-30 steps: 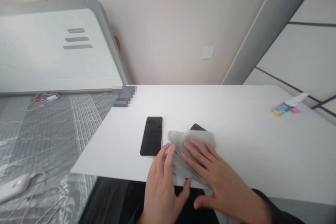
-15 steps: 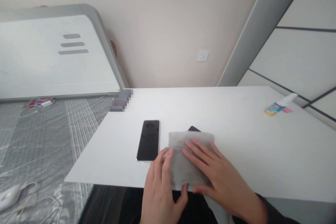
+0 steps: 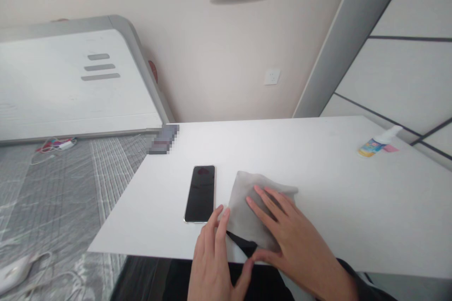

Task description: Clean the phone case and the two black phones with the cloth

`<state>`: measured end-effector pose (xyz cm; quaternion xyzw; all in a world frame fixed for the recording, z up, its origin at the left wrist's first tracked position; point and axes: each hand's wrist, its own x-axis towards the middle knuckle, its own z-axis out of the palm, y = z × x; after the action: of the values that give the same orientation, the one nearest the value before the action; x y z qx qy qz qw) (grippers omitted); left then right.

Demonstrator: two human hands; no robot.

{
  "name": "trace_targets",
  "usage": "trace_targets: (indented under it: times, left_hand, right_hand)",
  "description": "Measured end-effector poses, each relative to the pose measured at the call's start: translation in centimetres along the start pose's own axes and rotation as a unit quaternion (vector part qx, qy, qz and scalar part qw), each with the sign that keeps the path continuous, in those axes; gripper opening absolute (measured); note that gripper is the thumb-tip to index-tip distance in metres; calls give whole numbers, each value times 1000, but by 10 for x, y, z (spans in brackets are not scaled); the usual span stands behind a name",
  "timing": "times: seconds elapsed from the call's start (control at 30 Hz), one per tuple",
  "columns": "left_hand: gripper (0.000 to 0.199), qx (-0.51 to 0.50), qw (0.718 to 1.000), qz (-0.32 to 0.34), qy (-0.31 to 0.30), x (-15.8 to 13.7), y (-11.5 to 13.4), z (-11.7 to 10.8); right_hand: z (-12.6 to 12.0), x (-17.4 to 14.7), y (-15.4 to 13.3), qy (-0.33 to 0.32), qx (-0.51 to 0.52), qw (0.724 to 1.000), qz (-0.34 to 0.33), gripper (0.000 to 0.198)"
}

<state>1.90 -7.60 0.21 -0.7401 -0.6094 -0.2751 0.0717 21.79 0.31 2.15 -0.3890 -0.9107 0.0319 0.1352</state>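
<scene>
A right hand (image 3: 293, 240), fingers flat and spread, presses a grey cloth (image 3: 256, 207) over a dark device just right of the black phone (image 3: 200, 193), while the left hand (image 3: 215, 256), fingers extended, steadies the cloth's edge.

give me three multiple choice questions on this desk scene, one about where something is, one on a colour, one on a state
1. Where does the uncovered phone lie relative to the grey cloth?
A. to its left
B. to its right
C. on top of it

2. What colour is the table?
A. black
B. white
C. green

3. How does the right hand meet the cloth?
A. clenched in a fist above it
B. pinching one corner in the air
C. fingers spread flat on top of it

Answers:
1. A, the phone lies on the bare table just left of the cloth.
2. B, the whole tabletop is plain white.
3. C, the fingers lie open on the cloth, while the left hand touches the cloth's left edge with its fingertips.
</scene>
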Motion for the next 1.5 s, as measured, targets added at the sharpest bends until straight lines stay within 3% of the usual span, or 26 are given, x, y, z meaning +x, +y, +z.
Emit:
trace_targets:
  times: [0.17,0.3,0.37,0.53,0.73,0.97,1.07,1.27,1.5]
  left_hand:
    - [78,-5,1000,4,-2,-3,-3,2]
    - [77,4,1000,5,4,-4,-2,4]
    - [74,8,1000,5,13,-3,-2,3]
    - [71,2,1000,4,15,-3,-2,2]
    - [76,11,1000,0,16,-3,0,1]
    - [72,-17,999,-22,22,-4,4,0]
    - [71,-31,999,-36,21,-5,5,-1]
    - [89,-44,997,-58,-15,-8,3,0]
    - [81,-73,995,-68,-10,-5,3,-1]
  right_hand:
    - [-4,2,-19,2,14,998,-55,95]
    - [-6,8,-4,-38,36,991,-125,94]
    - [-4,11,9,-34,39,993,-106,87]
    - [-1,20,24,41,14,999,-16,47]
    - [1,33,4,-5,2,999,-41,50]
    - [4,22,-39,-28,38,998,-41,64]
    - [2,26,-30,-38,54,997,-33,63]
    - [6,40,-4,-10,-1,999,48,57]
    - [2,21,-44,-45,29,998,-40,65]
